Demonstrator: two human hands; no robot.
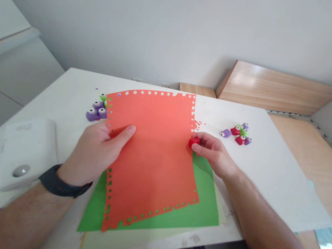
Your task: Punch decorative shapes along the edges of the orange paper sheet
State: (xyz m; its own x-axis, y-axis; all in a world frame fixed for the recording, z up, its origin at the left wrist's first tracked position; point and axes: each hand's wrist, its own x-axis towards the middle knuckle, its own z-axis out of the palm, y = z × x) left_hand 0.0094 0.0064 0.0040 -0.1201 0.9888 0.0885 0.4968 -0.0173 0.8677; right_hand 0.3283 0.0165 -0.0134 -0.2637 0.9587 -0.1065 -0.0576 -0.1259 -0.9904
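An orange-red paper sheet [153, 151] with small shapes punched along its edges lies tilted over a green sheet [197, 210] on the white table [271, 163]. My left hand [98, 152] grips the orange sheet's left edge, thumb on top; a dark watch sits on that wrist. My right hand [214, 151] pinches a small red paper punch [194, 141] against the sheet's right edge. Tiny orange paper bits [199, 124] lie just above the punch.
Purple and green punches [97, 109] cluster at the sheet's upper left. Another group of red, purple and green punches [238, 134] lies to the right. A white device with a cable [28, 151] sits at the left. Wooden boards [268, 87] lean behind the table.
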